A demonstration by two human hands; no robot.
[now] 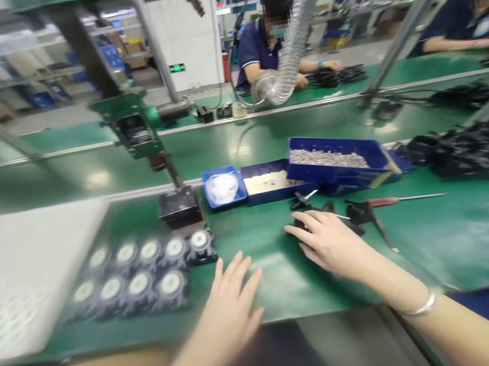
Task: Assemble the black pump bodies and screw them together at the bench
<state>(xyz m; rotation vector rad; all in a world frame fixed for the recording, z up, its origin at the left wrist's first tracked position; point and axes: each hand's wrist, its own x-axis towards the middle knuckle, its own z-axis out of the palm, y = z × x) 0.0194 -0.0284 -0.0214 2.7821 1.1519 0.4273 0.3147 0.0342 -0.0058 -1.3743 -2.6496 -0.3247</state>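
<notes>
My left hand (234, 303) hovers at the front of the green bench, fingers spread and nothing in them. To its left lie two rows of black parts with round white centres (139, 283), slightly blurred. One more such part (200, 243) sits under the head of a bench press (179, 206). My right hand (332, 242) reaches over a small cluster of black parts (341, 217), its fingers apart; whether they touch the parts is partly hidden. Close to it are a black piece with a hooked metal end (375, 217) and a red-handled screwdriver (381, 202).
Along the back stand a blue tray of white rings (223, 188), a blue bin of pale small pieces (267, 180) and a tilted blue bin of metal pins (334, 158). Black parts pile up (487, 151) at right. A white sheet (3, 286) lies left. Two co-workers sit opposite.
</notes>
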